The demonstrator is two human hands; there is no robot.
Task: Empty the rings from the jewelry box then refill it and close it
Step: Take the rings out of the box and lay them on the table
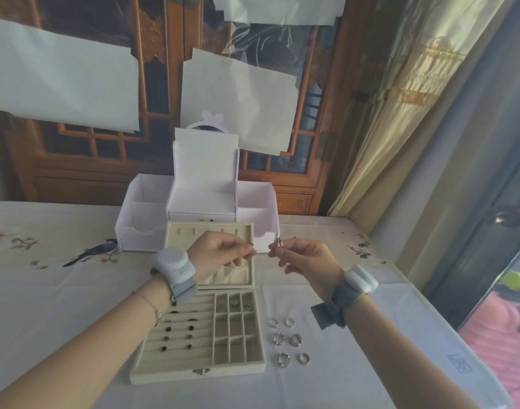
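Right hand (300,256) pinches a silver band ring (278,242) above the open beige velvet jewelry box (199,335); left hand (223,250), fingertips pressed together (holding anything? can't tell). Six silver rings (288,340) on white tablecloth (341,364), right of box.

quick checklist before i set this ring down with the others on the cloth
1. Ring secure in the right hand: ok, pinched at the fingertips, held up above the table.
2. Left hand free: cannot tell, its fingertips are pinched together near the ring, but whether they hold anything is too small to see.
3. Free spot among the loose rings: ok, six lie in two columns right of the jewelry box, with bare cloth around them.
4. Box open: ok, lid laid back.
5. Box emptied: not ok, rings remain in the slot rows and in the top compartments.
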